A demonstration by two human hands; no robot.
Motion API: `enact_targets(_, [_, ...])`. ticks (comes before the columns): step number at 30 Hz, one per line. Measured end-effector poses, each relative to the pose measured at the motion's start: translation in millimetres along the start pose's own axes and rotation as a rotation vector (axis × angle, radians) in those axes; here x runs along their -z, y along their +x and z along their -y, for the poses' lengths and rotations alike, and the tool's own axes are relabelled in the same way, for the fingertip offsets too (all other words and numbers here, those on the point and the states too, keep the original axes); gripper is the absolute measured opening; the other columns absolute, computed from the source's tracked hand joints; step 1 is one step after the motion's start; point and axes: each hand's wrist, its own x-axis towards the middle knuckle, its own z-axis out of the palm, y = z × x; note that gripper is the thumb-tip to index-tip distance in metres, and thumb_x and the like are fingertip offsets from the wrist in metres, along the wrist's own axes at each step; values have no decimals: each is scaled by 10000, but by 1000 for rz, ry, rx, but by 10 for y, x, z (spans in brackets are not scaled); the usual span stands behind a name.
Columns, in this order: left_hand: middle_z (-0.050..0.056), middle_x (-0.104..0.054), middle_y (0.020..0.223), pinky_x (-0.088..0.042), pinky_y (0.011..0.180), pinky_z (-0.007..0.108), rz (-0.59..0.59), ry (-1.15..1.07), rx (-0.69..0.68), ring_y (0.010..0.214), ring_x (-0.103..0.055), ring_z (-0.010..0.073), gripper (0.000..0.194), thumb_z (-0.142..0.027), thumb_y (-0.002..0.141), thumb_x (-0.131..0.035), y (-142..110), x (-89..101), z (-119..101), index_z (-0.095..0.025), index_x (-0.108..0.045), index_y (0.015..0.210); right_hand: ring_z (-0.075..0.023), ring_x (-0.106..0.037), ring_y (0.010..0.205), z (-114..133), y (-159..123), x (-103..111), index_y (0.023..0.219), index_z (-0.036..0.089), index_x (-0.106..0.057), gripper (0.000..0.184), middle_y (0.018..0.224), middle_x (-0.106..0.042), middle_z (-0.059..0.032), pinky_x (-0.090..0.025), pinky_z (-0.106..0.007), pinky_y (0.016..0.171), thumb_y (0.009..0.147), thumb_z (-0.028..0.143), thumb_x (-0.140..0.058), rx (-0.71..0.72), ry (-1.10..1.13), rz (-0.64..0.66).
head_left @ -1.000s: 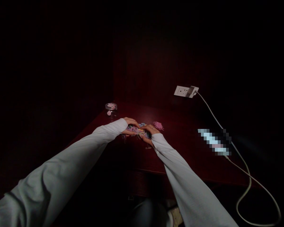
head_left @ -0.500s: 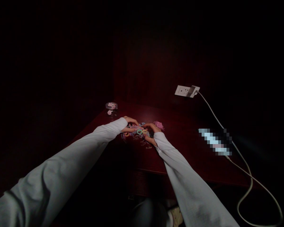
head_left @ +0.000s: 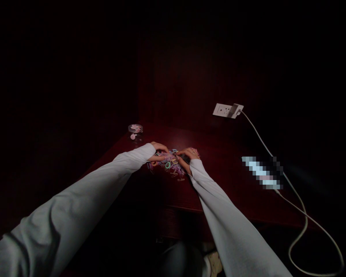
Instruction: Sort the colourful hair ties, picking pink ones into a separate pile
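A loose pile of small colourful pieces (head_left: 174,168) lies on the dark red table, looking like bent clips or pins with several small rings among them. A green ring (head_left: 168,165) rests near the pile's front, and an orange ring (head_left: 153,164) at its left. My left hand (head_left: 159,151) lies at the pile's left side, thumb and fingers apart over the pieces. On the right, my right hand (head_left: 188,157) has thumb and fingertips drawn together at the pile; what they pinch is too small to make out. Behind this hand, a pink heap (head_left: 196,151) is mostly hidden.
A clear round jar (head_left: 135,133) with pink pieces stands at the table's back left. To the right lies a pixelated bright device (head_left: 261,173) joined to a white cable (head_left: 301,202). The cable runs from a charger (head_left: 235,110) in the wall socket (head_left: 221,110).
My right hand has shifted slightly right and its thumb and fingertips have come together, now covering much of the pink heap. The green ring sits a little lower. My left hand stays nearly still.
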Motion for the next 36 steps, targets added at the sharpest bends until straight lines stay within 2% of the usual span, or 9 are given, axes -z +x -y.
enact_targets(6, [84, -797, 1027, -505, 827, 246, 9, 13, -23, 885, -696, 175, 260, -334, 966, -706, 1, 13, -26, -145, -802, 1116, -263, -686, 1029, 28, -15, -8, 964, 274, -810, 104, 1031, -774, -64, -503, -435, 989, 932, 356, -756, 7, 14, 13])
enact_targets(11, [95, -800, 1060, -518, 862, 269, 19, 15, -17, 914, -699, 186, 272, -359, 978, -694, -1, 31, -66, -148, -796, 1117, -257, -688, 1010, 39, -14, -14, 939, 276, -806, 132, 1005, -780, -60, -511, -420, 970, 967, 364, -712, 5, 19, 18])
enact_targets(19, [94, -799, 1039, -522, 864, 279, 16, 25, -39, 901, -694, 187, 258, -349, 979, -677, 15, 26, -94, -155, -798, 1098, -266, -687, 986, 2, -10, -26, 906, 291, -816, 99, 976, -774, -55, -521, -435, 973, 897, 389, -805, -16, 37, 27])
enact_targets(27, [81, -781, 1029, -528, 880, 279, 28, 32, -40, 896, -686, 178, 268, -374, 976, -689, 16, 39, -108, -167, -789, 1113, -261, -684, 981, -36, 11, -31, 832, 276, -797, 110, 963, -767, -59, -508, -445, 983, 900, 362, -786, -17, 43, 29])
enact_targets(33, [80, -766, 1018, -525, 841, 277, 21, 40, -67, 867, -670, 172, 282, -397, 975, -690, 17, 41, -88, -166, -786, 1105, -249, -692, 964, -33, 15, -5, 835, 264, -799, 131, 961, -768, -59, -511, -425, 952, 898, 375, -770, -22, 51, 3])
enact_targets(36, [93, -765, 1079, -532, 900, 307, 6, 38, -100, 956, -684, 199, 300, -428, 971, -696, 16, 49, -118, -175, -785, 1104, -250, -691, 947, -35, 18, 3, 821, 270, -797, 159, 935, -770, -52, -508, -436, 964, 895, 405, -757, -34, 46, -32])
